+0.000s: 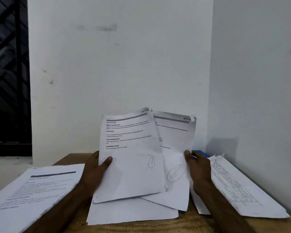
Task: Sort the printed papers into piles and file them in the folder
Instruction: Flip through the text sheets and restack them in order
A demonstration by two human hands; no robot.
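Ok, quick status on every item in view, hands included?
left hand: grips front sheet.
right hand: pinches rear sheet.
front sheet: held up, overlapping rear sheet.
rear sheet: held up, partly covered.
left pile: flat on table.
right pile: flat on table.
loose sheet: flat under the held sheets.
blue folder: mostly hidden behind right hand.

Two hands are raised, the left hand (94,172) and the right hand (198,167). Between them are two printed sheets, the front sheet (131,158) pinched by the left and the back sheet (176,142) by the right; I can't tell whether either is more than one page. Each bears one pen-drawn oval, so two ovals. One blank sheet (133,211) lies flat below. There are two stacks of printed papers, a left pile (34,187) and a right pile (238,187). One blue folder (200,153) shows only a corner. There is one wooden table (141,227) and one barred window (8,73).
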